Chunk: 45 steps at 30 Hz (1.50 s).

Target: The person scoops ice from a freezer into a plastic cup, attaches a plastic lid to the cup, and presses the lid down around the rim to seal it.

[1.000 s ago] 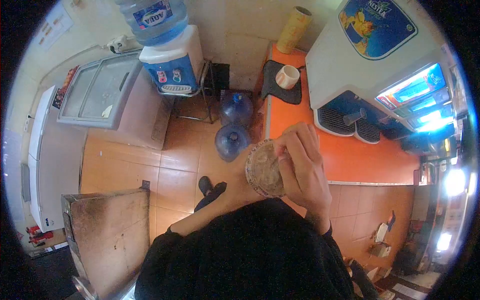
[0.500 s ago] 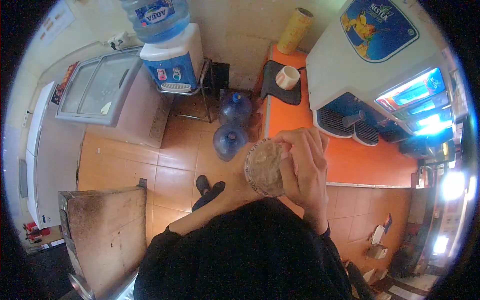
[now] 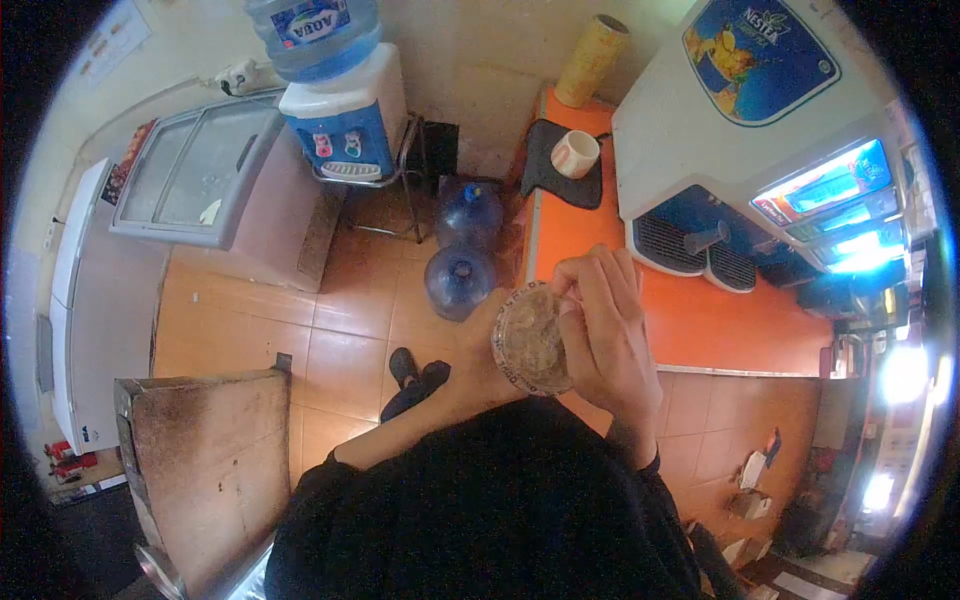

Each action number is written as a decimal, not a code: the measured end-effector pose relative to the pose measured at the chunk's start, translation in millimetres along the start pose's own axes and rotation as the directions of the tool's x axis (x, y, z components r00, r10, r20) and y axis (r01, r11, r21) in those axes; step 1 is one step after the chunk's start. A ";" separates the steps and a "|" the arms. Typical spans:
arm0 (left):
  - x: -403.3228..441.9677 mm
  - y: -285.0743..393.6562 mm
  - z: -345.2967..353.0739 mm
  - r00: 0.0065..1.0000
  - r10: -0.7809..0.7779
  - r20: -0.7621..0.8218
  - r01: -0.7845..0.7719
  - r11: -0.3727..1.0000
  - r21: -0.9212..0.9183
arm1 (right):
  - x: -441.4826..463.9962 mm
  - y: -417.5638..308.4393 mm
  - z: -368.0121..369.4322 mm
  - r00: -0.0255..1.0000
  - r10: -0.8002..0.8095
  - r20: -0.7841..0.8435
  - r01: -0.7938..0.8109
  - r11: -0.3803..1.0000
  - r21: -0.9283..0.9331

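Close to my chest is a round plastic cup (image 3: 528, 342), seen from above, with lettering printed round its rim and pale brownish contents or film across the top. My left hand (image 3: 478, 352) grips it from the left side, its fingers mostly hidden behind the cup. At the right edge of the rim, my right hand (image 3: 608, 335) is closed, with thumb and index finger pinched against the cup's upper right edge. Whether a thin piece lies between those fingertips I cannot make out.
Ahead, an orange counter (image 3: 700, 320) carries a drink dispenser (image 3: 650, 130), a white mug (image 3: 575, 154) on a dark cloth (image 3: 545, 185) and a yellow roll (image 3: 592, 62). Blue water jugs (image 3: 460, 283) stand on the floor by a water dispenser (image 3: 345, 125). A freezer (image 3: 200, 180) is left.
The cup and both hands have shifted very slightly to the right. My right hand's fingers have moved a little at the rim, still pinched there.
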<state>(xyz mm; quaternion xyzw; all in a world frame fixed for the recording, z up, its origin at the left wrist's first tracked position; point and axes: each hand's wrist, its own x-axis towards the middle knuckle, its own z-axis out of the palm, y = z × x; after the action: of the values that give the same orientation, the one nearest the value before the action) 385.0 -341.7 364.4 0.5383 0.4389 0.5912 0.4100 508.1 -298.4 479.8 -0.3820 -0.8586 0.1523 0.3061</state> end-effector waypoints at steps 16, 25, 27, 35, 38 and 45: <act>3.4 -10.1 6.3 0.996 0.016 -0.088 -0.026 0.993 -0.115 | 0.7 5.8 -0.3 0.992 -0.124 -0.002 0.123 0.991 -0.057; 7.7 -4.1 -5.1 0.997 0.074 -0.014 -0.073 0.997 0.021 | 7.7 1.6 4.0 0.990 -0.088 -0.110 0.083 0.995 -0.052; 7.5 -5.9 -5.3 0.996 0.085 0.029 -0.087 0.992 0.096 | 7.9 3.4 5.5 0.988 -0.116 -0.102 0.109 0.991 -0.075; 15.2 -1.4 -0.9 0.984 0.139 -0.107 -0.129 0.987 0.094 | 8.1 6.1 4.0 0.997 -0.064 -0.048 0.058 0.993 -0.103; 14.9 -3.2 -1.9 0.985 0.132 -0.111 -0.121 0.987 0.106 | 10.5 1.3 6.8 0.996 0.024 -0.081 -0.025 1.000 -0.017; 14.4 -0.3 -1.8 0.976 0.161 -0.146 -0.150 0.985 0.083 | 10.2 2.7 8.1 0.993 -0.060 -0.097 0.052 0.996 -0.077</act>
<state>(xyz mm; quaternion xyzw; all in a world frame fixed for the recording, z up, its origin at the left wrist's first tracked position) 381.9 -328.0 368.0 0.5388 0.4462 0.6447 0.3081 499.0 -289.2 476.4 -0.3760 -0.8577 0.0924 0.3383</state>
